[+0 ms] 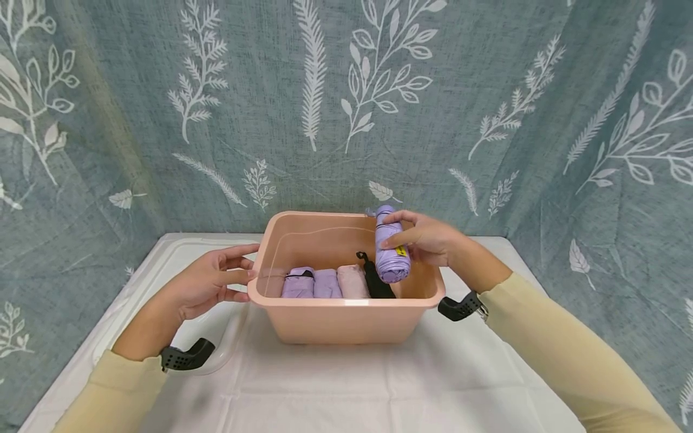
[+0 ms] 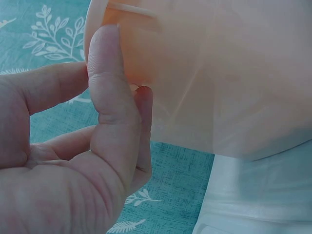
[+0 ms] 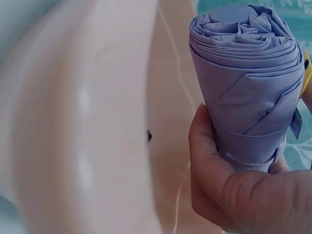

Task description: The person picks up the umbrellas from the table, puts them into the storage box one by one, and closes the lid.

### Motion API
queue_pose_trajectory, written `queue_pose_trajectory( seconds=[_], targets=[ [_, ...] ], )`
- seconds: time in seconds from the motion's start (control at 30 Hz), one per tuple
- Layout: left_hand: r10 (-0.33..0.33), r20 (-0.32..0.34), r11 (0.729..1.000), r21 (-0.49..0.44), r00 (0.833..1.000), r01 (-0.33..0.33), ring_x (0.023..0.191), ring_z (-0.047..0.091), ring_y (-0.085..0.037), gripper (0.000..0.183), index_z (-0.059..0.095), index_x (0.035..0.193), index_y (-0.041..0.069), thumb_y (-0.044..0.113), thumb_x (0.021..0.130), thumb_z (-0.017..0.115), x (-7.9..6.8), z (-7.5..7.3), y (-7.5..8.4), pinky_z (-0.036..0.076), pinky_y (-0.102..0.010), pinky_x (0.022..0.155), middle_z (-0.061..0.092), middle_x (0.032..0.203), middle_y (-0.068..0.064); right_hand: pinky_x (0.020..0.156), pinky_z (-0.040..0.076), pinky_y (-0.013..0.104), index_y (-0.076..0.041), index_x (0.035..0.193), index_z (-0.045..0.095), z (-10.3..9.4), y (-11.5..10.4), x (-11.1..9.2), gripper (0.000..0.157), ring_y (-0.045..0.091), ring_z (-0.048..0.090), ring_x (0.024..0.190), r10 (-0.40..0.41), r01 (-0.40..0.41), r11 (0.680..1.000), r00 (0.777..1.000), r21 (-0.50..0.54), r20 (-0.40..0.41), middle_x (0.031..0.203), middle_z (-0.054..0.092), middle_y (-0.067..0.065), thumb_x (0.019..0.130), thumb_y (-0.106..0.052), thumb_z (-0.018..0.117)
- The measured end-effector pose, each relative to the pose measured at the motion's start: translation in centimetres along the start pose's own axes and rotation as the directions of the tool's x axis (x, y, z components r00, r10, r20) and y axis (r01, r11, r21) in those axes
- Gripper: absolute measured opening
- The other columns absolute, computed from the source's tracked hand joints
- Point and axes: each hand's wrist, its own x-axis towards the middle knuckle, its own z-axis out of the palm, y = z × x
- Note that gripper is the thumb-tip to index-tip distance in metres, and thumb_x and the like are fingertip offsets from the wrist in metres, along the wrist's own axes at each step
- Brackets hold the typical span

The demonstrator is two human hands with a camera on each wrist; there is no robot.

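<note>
My right hand [image 1: 428, 237] grips a rolled purple folding umbrella [image 1: 392, 258] with a yellow tag, tilted over the right part of a peach plastic bin [image 1: 346, 325]. Its wrapped end, with bunched cloth folds, faces the camera in the right wrist view, fingers round the lower part. On the bin's left side my left hand [image 1: 216, 279] holds the rim, thumb and fingertips at the lip. Lined up inside the bin are a purple bundle with a black strap [image 1: 299, 284], another purple bundle [image 1: 327, 284], a pale pink bundle [image 1: 353, 282] and a slim black umbrella [image 1: 375, 278] with a loop.
Underneath the bin is a white-covered table [image 1: 325, 391]. A translucent lid-like piece [image 1: 208, 337] lies flat to the left, partly under my left arm. Grey-green curtains [image 1: 260, 120] with white leaf prints hang close behind and on both sides.
</note>
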Motion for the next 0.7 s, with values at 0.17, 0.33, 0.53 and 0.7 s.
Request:
queue_pose_trajectory(
  seconds=[0.17, 0.33, 0.53, 0.7],
  targets=[
    [-0.001, 0.004, 1.000, 0.001, 1.000, 0.001, 0.094, 0.069, -0.014, 0.079, 0.020, 0.163, 0.001, 0.005, 0.099, 0.065, 0.1, 0.0, 0.0, 0.065, -0.033, 0.077, 0.058, 0.113, -0.003, 0.079, 0.061, 0.034, -0.014, 0.138, 0.046, 0.5, -0.3, 0.9, 0.057, 0.029, 0.061, 0.104, 0.064, -0.063, 0.996, 0.998, -0.067, 0.007, 0.135, 0.045, 0.018, 0.090, 0.004, 0.071],
    [-0.004, -0.008, 1.000, 0.002, 1.000, 0.004, 0.095, 0.069, -0.013, 0.079, 0.020, 0.163, 0.002, 0.004, 0.098, 0.065, 0.0, -0.2, 0.0, 0.064, -0.033, 0.078, 0.059, 0.112, -0.001, 0.075, 0.061, 0.033, -0.013, 0.129, 0.046, 1.3, -1.1, 1.6, 0.048, 0.025, 0.063, 0.097, 0.121, -0.113, 0.987, 0.991, -0.112, 0.063, 0.125, 0.050, 0.015, 0.091, 0.004, 0.070],
    [0.010, 0.003, 1.000, -0.007, 1.000, -0.010, 0.093, 0.069, -0.013, 0.076, 0.021, 0.163, 0.001, 0.005, 0.100, 0.063, 0.3, -0.1, -0.3, 0.064, -0.032, 0.077, 0.059, 0.113, -0.004, 0.074, 0.060, 0.036, -0.013, 0.122, 0.047, 1.7, -1.5, 2.3, 0.043, 0.024, 0.063, 0.094, 0.177, -0.164, 0.978, 0.979, -0.133, 0.099, 0.117, 0.053, 0.013, 0.091, 0.005, 0.070],
    [0.012, 0.006, 1.000, 0.006, 1.000, -0.012, 0.093, 0.069, -0.012, 0.075, 0.021, 0.162, 0.000, 0.006, 0.100, 0.062, 0.3, -0.1, -0.3, 0.064, -0.032, 0.078, 0.058, 0.113, -0.002, 0.077, 0.061, 0.039, -0.012, 0.125, 0.049, 2.0, -1.5, 2.8, 0.045, 0.026, 0.060, 0.103, 0.230, -0.214, 0.966, 0.968, -0.148, 0.104, 0.126, 0.051, 0.014, 0.090, 0.005, 0.071]
  ],
)
